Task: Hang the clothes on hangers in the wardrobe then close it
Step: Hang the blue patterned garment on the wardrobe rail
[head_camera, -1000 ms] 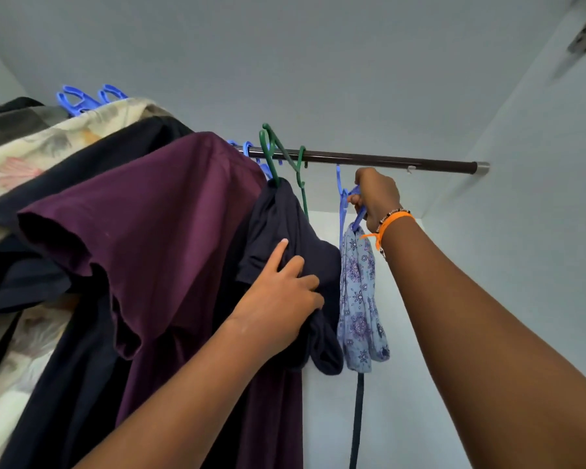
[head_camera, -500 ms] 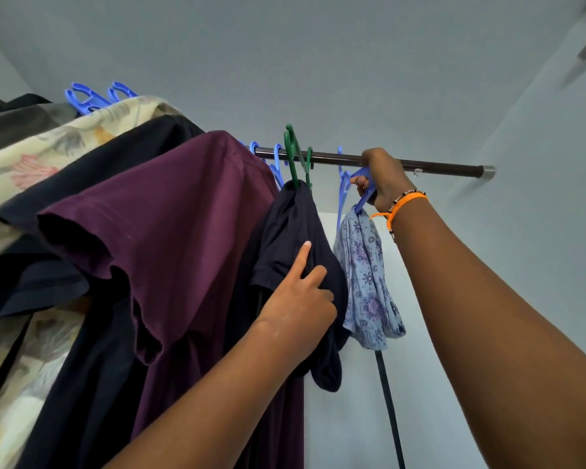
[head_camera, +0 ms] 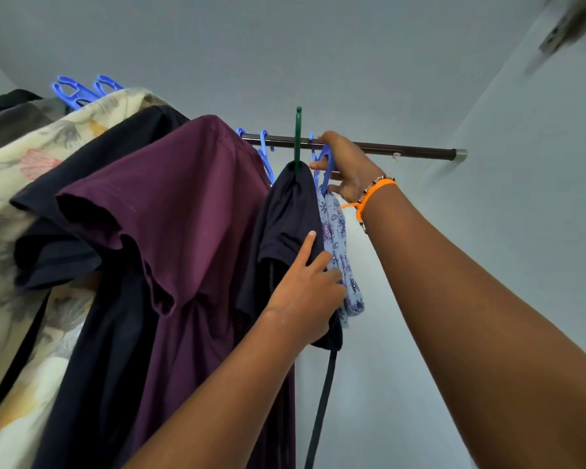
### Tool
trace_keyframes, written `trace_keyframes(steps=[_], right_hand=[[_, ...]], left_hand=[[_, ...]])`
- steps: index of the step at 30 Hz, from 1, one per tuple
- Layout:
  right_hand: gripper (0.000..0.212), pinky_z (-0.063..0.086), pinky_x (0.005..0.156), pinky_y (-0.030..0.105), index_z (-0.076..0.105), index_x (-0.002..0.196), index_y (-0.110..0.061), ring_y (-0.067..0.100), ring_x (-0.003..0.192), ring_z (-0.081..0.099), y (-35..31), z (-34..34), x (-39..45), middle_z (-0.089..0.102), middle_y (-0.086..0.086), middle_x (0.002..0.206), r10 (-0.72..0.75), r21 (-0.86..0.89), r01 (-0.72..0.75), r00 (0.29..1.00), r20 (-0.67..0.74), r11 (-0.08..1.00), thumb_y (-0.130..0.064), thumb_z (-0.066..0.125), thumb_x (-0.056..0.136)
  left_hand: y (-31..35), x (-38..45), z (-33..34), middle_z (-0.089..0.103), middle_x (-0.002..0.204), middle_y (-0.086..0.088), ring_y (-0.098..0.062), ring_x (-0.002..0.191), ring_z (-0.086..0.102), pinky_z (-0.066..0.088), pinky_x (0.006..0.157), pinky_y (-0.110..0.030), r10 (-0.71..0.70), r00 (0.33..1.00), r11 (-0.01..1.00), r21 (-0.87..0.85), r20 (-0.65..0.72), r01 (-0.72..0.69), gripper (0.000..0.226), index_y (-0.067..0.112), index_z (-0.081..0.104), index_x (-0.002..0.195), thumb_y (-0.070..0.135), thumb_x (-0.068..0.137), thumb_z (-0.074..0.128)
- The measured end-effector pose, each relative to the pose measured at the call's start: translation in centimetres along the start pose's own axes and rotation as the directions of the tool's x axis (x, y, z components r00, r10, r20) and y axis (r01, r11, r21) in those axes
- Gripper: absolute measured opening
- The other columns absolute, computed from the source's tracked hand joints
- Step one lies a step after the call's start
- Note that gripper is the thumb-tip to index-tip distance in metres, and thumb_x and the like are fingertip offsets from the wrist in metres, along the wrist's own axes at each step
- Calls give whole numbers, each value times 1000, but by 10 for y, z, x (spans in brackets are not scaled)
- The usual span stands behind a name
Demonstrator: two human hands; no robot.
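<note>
A dark wardrobe rail (head_camera: 413, 149) runs across the top of the view. My right hand (head_camera: 349, 167) grips a blue hanger (head_camera: 327, 164) at the rail; a light blue floral garment (head_camera: 335, 238) hangs from it. Just left of it, a navy shirt (head_camera: 285, 225) hangs on a green hanger (head_camera: 297, 137). My left hand (head_camera: 305, 292) holds the navy shirt's lower edge, index finger pointing up. A purple shirt (head_camera: 176, 204) hangs further left.
More clothes crowd the left: a black garment (head_camera: 92, 157), a cream floral one (head_camera: 24, 157), with blue hanger hooks (head_camera: 78, 91) above. A dark strap (head_camera: 322, 411) dangles below. The wardrobe's right wall (head_camera: 521, 198) is close; bare rail lies right of my hand.
My right hand raised the blue hanger with the floral garment up to the rail. The green hanger turned edge-on. My left hand stayed on the navy shirt.
</note>
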State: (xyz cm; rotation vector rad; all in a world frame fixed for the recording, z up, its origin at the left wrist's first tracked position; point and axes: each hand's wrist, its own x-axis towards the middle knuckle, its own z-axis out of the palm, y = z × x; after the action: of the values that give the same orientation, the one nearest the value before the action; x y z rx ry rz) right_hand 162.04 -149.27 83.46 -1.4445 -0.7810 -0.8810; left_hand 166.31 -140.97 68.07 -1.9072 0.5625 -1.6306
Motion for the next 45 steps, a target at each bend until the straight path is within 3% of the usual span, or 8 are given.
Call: trace_keyframes(steps=[4,7,9,14,22,25,35,45], right_hand=[[30,43,85,35,54,122,-10,21,98,46,21,-3,-39,49,17,136,-15,4,15,998,-58,1000,-24,44,98],[33,47,86,30,54,126,-6,21,104,52,35,-7,-67,56,12,125,42,34,-40,997,-60,999,-19,45,97],[34,46,77,24,54,127,-6,18,100,51,41,-8,-88,54,5,113,95,46,-93,995,-32,995,-19,47,97],[33,47,94,31,54,128,-4,24,120,52,47,1,-152,55,8,129,221,111,-226,974,55,968,-16,44,98],[29,49,91,29,57,123,-6,22,113,59,24,35,-251,60,9,126,278,191,-296,954,113,936,-13,43,98],[29,49,93,29,58,121,-6,21,110,61,1,50,-290,61,9,123,275,211,-295,954,118,932,-11,42,98],[25,51,87,25,64,108,-9,17,98,65,-89,124,-457,68,6,108,294,318,-371,919,264,873,-7,42,96],[20,47,71,18,60,89,-12,-1,62,61,-210,254,-645,66,0,79,403,386,-655,727,556,650,-2,43,93]], left_hand=[[1,-21,-5,51,123,7,-18,132,28,-5,117,-40,-106,993,956,-280,-59,85,40,21,58,117,4,83,43],[1,-41,-12,54,119,6,-13,124,37,16,107,-15,-282,944,753,-649,-171,108,47,18,62,114,-5,78,44],[1,-53,-20,55,119,4,-12,119,39,20,94,-6,-383,917,581,-801,-111,146,44,16,61,115,-7,82,45],[1,-83,-47,55,121,3,-10,112,46,28,83,-10,-518,848,230,-937,111,263,30,17,61,113,2,89,53],[-8,-141,-118,62,108,5,-3,99,57,43,83,-13,-546,696,-340,-882,467,326,25,21,61,111,6,94,51],[-12,-169,-152,63,107,3,-6,101,57,44,92,-23,-541,650,-402,-842,535,359,23,22,61,109,9,94,51],[-14,-325,-293,66,105,0,-9,97,60,49,88,-29,-566,421,-493,-701,708,515,18,16,64,109,13,95,52],[-34,-531,-486,67,95,-6,-15,91,62,51,81,-27,-622,-9,-602,-472,783,644,15,9,63,103,9,94,51]])
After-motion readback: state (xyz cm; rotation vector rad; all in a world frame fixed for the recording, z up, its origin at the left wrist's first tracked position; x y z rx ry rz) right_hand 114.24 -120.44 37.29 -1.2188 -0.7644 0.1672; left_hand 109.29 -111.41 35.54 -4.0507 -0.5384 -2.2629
